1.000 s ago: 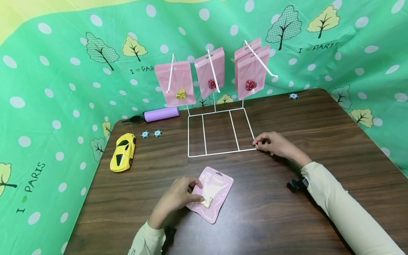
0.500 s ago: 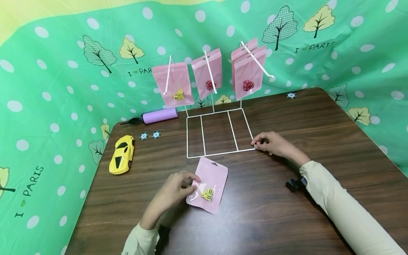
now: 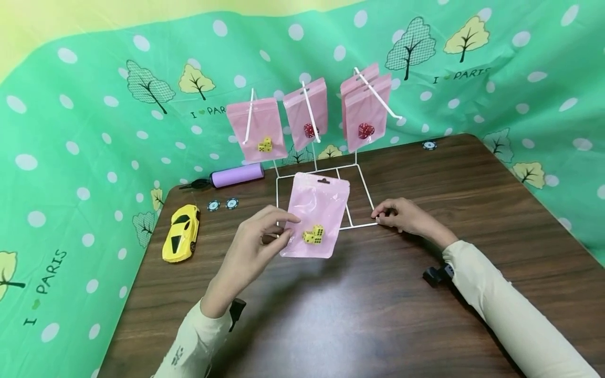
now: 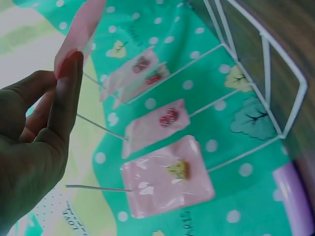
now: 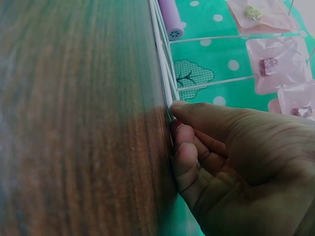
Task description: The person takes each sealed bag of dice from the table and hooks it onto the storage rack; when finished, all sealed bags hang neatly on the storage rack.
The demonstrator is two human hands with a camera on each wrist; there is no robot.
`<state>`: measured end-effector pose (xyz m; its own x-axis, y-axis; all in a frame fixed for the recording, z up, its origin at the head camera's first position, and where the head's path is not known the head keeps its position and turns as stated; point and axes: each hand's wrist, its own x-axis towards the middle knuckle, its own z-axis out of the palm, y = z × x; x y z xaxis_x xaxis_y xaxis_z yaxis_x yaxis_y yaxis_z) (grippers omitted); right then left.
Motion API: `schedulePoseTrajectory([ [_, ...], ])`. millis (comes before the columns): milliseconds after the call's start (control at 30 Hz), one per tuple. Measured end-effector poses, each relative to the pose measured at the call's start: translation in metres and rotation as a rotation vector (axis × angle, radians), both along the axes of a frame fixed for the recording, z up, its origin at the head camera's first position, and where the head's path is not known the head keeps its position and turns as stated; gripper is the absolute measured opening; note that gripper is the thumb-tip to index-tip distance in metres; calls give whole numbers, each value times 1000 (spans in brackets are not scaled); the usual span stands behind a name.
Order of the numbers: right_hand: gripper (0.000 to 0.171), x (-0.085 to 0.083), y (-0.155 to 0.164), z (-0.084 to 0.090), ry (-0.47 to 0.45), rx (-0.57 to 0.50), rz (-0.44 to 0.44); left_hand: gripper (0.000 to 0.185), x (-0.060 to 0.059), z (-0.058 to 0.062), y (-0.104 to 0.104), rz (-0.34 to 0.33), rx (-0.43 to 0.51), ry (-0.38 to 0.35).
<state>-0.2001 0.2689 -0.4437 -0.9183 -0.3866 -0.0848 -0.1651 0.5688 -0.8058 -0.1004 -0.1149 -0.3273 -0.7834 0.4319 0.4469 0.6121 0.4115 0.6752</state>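
My left hand (image 3: 250, 247) pinches the left edge of a pink zip bag (image 3: 319, 202), lifted above the table, with yellow dice (image 3: 313, 235) in it. Behind that bag is a white wire display rack (image 3: 366, 195), part of its base hidden. At the base's front right corner, my right hand (image 3: 408, 216) pinches the wire; the right wrist view shows thumb and fingertips on it. From the rack's left hook hangs a pink bag with yellow dice (image 3: 267, 121). The middle hook carries a bag with red dice (image 3: 319, 105), and two bags (image 3: 361, 115) overlap on the right hook.
Left on the table lie a yellow toy car (image 3: 181, 233), two poker chips (image 3: 222, 204) and a purple hand pump (image 3: 238, 175). Another poker chip (image 3: 429, 145) lies at the back right. A green dotted cloth (image 3: 118, 136) stands behind the table.
My left hand has raised the pink bag from the table and carried it forward, toward the rack. My right hand has stayed at the rack's corner.
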Motion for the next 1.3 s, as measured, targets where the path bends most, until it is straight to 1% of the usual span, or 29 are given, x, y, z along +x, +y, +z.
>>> schedulePoseTrajectory([
  [133,15,-1,-1,-1,-5,-3,0,25,0,11,6,-15,87,48],
  [233,15,-2,0,-2,-19,2,-5,27,-3,18,11,-17,156,79],
  [367,16,-3,1,-3,-30,11,-10,26,-11,21,18,16,217,89],
  [533,16,-2,1,-5,-27,13,-9,23,-22,16,24,67,276,48],
  [600,16,-1,0,-5,-19,7,-8,23,-24,13,26,73,301,22],
  [733,16,-1,0,-4,-11,4,-8,24,-28,10,28,77,314,-9],
  [933,16,-4,2,-3,-19,21,-15,24,-37,3,31,85,330,-16],
  [1100,16,-3,2,-2,-17,22,-13,24,-52,-3,36,109,358,-16],
  [1300,16,-1,1,-2,-17,19,-17,26,-79,-8,43,159,354,26],
])
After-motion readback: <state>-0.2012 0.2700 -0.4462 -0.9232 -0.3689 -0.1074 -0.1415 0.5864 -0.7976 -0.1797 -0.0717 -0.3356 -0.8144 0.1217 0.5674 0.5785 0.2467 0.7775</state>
